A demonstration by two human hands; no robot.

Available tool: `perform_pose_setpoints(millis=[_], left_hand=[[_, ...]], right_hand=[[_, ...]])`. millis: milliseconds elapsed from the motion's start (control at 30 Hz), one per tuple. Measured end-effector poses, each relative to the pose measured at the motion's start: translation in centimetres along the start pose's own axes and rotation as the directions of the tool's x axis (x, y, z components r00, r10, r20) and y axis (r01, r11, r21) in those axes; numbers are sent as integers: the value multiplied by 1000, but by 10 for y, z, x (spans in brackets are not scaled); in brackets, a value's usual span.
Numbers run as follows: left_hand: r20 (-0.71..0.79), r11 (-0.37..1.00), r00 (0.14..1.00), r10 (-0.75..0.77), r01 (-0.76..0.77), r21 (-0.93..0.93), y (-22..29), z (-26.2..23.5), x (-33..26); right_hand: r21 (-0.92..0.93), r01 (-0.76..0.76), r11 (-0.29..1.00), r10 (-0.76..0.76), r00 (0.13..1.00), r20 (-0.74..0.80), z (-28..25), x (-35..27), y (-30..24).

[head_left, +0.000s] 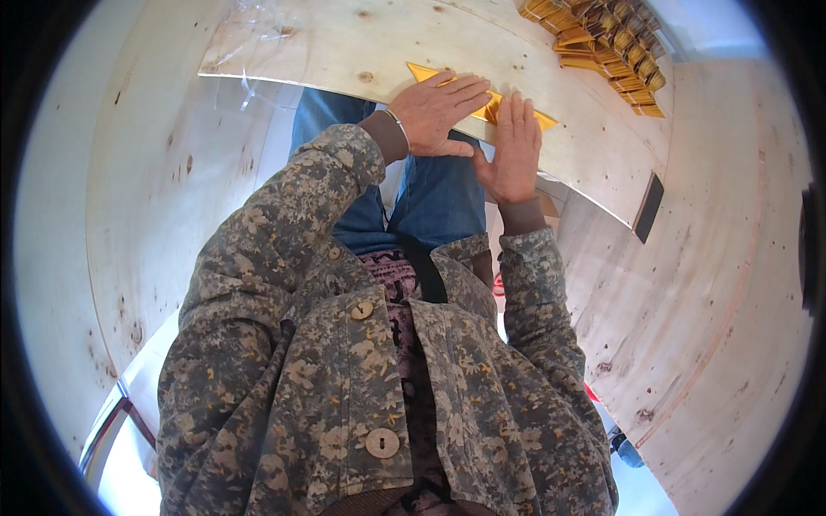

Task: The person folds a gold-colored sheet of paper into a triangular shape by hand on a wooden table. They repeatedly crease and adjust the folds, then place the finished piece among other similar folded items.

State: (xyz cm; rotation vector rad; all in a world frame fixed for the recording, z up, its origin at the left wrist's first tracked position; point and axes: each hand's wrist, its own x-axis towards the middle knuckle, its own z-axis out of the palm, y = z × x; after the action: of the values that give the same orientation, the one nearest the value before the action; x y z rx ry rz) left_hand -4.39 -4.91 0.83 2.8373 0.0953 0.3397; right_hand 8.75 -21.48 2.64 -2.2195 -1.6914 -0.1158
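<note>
A sheet of shiny gold paper [494,107], folded to pointed ends, lies along the near edge of the wooden board [344,52]. Flat across its left part rests my left hand [437,112], fingers stretched out and pointing right. My right hand [514,148] presses on its right part, fingers straight and pointing away from me. The two thumbs come close together at the board's edge. Both palms hide much of the paper, so its full shape cannot be made out. Neither hand grips anything.
Folded gold paper pieces [611,47] stand in packed rows at the board's far right. Crumpled clear plastic [249,43] lies at the far left. A dark rectangular block [649,208] sits at the board's right corner. Plywood panels [714,258] rise on both sides.
</note>
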Motion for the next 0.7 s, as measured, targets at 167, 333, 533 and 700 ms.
perform_pose_setpoints(millis=[167,333,533,700], left_hand=[[46,1000,999,-2,1,30,1,-5,1],[40,1000,999,2,-3,27,0,-5,1],[45,1000,999,-7,6,21,0,-5,1],[46,1000,999,-17,17,12,-1,-2,1]], right_hand=[[41,-107,993,114,960,-257,-9,-29,-2],[28,-223,974,223,939,-262,1,-55,-9],[125,-270,955,294,922,-251,10,-56,-11],[167,-164,972,201,950,-240,9,-52,-15]])
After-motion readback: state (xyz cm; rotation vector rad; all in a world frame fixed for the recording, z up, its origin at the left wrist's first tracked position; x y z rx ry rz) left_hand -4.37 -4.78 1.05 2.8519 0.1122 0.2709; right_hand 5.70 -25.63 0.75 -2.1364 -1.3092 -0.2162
